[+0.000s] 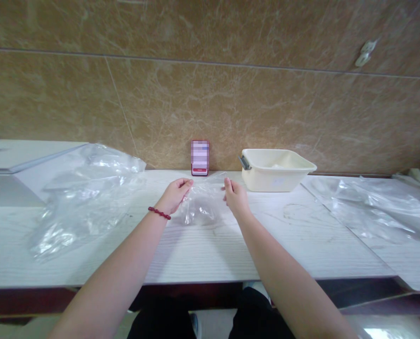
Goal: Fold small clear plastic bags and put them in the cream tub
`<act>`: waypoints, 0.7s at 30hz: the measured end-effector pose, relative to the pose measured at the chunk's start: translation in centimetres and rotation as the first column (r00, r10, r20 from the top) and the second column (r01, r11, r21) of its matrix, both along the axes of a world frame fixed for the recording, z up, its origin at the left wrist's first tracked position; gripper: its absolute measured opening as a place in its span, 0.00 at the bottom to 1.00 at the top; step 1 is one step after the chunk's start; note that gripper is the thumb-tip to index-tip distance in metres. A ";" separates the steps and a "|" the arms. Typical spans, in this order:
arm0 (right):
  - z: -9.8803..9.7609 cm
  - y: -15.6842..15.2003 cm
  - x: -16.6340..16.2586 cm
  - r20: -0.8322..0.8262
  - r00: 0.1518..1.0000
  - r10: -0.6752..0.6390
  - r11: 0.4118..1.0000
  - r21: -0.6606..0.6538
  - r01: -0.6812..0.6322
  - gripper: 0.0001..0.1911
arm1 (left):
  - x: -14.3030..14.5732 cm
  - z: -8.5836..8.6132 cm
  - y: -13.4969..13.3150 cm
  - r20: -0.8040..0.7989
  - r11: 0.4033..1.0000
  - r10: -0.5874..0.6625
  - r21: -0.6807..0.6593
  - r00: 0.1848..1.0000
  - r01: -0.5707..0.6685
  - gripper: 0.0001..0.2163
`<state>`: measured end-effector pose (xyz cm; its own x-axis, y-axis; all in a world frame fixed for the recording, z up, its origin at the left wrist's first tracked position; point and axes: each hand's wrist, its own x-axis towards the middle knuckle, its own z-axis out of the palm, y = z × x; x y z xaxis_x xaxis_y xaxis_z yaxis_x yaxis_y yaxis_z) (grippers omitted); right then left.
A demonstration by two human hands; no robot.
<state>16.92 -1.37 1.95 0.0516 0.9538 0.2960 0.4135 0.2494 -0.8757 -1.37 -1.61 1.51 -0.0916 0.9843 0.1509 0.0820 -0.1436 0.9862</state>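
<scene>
A small clear plastic bag (200,207) hangs between my two hands, just above the white wood-grain table (203,259). My left hand (176,194), with a dark red bead bracelet (159,213) at the wrist, pinches the bag's left upper edge between thumb and fingers. On the opposite side, my right hand (236,195) is closed with thumb against forefinger at the bag's right upper edge. The film is crumpled and shiny toward its lower end. Beyond the bag, a phone (199,157) with a lit, blurred screen leans upright against the wall.
A cream plastic bin (271,179) with a grey handle stands right of my hands; something pale lies inside. Large clear plastic sheeting (86,197) lies at the left beside a white box (29,165). More clear plastic (379,202) covers the right side. A brown marbled wall (210,103) rises behind.
</scene>
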 end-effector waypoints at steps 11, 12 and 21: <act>-0.6 0.5 0.3 0.101 0.991 -0.084 0.992 0.100 0.074 0.22 | -0.5 0.7 -0.1 0.202 0.993 0.099 -0.082 0.974 -0.084 0.13; -0.6 0.4 0.3 0.149 0.984 -0.102 0.977 0.199 0.071 0.20 | -0.6 0.7 -0.1 0.229 0.989 0.116 -0.118 0.967 -0.090 0.13; -0.6 -2.2 -1.6 0.458 0.880 -0.121 0.829 0.535 -0.164 0.30 | 1.7 -0.3 -0.5 0.325 0.984 0.088 -0.175 0.942 -0.032 0.11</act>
<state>15.28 -3.57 1.38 -0.2429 0.6226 0.7439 0.7126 0.6348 -0.2986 0.38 -2.10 1.19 -0.1683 0.9838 -0.0619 -0.2489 0.0184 0.9684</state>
